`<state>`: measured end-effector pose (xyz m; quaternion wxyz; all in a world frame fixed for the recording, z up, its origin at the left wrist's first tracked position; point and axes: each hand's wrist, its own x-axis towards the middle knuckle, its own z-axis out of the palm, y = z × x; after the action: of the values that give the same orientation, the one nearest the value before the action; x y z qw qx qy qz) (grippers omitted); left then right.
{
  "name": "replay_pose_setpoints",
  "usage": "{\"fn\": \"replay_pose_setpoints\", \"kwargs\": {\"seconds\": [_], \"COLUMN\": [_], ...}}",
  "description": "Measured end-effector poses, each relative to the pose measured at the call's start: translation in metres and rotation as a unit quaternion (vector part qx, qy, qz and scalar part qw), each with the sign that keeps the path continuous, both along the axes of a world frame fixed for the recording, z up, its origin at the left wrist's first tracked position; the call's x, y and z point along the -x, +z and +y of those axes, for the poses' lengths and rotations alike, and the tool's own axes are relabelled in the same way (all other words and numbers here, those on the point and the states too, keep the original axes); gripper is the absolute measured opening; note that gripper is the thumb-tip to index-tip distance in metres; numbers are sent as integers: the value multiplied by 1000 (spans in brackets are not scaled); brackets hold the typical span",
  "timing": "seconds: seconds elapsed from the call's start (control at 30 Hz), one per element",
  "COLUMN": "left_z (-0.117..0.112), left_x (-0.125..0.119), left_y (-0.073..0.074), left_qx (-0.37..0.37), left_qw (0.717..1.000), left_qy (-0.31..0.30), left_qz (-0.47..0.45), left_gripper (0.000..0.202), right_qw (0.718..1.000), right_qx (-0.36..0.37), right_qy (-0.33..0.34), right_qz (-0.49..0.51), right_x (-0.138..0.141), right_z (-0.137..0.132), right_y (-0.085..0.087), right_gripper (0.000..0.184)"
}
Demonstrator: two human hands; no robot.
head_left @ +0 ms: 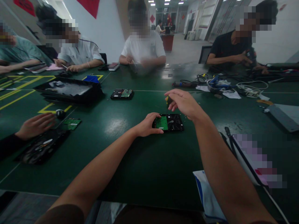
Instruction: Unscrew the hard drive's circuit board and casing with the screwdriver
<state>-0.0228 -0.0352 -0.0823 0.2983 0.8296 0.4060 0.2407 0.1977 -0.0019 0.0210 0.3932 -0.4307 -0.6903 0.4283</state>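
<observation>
A hard drive (pixel 175 122) lies flat on the green table, its green circuit board facing up. My left hand (pixel 149 125) grips the drive's left end, thumb at the near edge and fingers over the far edge. Above the drive's far edge, my right hand (pixel 183 102) is closed around the yellow and black handle of a screwdriver (pixel 168 101). The screwdriver stands upright with its thin shaft pointing down at the drive; whether the tip touches a screw is too small to tell. Tiny bits, possibly screws, lie just right of the drive.
Another hard drive (pixel 121 94) lies farther back, beside stacked black trays (pixel 67 88). At left, a co-worker's hand (pixel 36 126) is over a dark drive (pixel 43 146) near a loose circuit board (pixel 73 123). Cables (pixel 219 84) and a grey case (pixel 283 117) are on the right.
</observation>
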Motion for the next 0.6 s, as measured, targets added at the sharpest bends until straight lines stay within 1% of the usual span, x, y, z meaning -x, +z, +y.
{"fn": "replay_pose_setpoints", "kwargs": {"seconds": [0.1, 0.17, 0.3, 0.53, 0.6], "left_z": [1, 2, 2, 2, 2], "left_x": [1, 1, 2, 2, 1], "left_y": [-2, -3, -6, -5, -4], "left_qx": [-5, -10, -17, -21, -15], "left_qw": [1000, 1000, 1000, 1000, 1000], "left_qy": [-6, -8, -7, -8, -6], "left_qz": [-4, -4, 1, -3, -2], "left_gripper": [81, 81, 80, 80, 80], "right_qw": [999, 998, 998, 1000, 1000], "right_qx": [-36, -43, -24, 4, -3], "right_qy": [-10, -23, -39, -7, -6], "right_qz": [-32, -48, -53, -17, -23], "right_x": [-2, -3, -2, 0, -1], "right_z": [-1, -1, 0, 2, 1], "right_y": [0, 0, -3, -3, -3], "right_gripper": [22, 23, 26, 27, 27]}}
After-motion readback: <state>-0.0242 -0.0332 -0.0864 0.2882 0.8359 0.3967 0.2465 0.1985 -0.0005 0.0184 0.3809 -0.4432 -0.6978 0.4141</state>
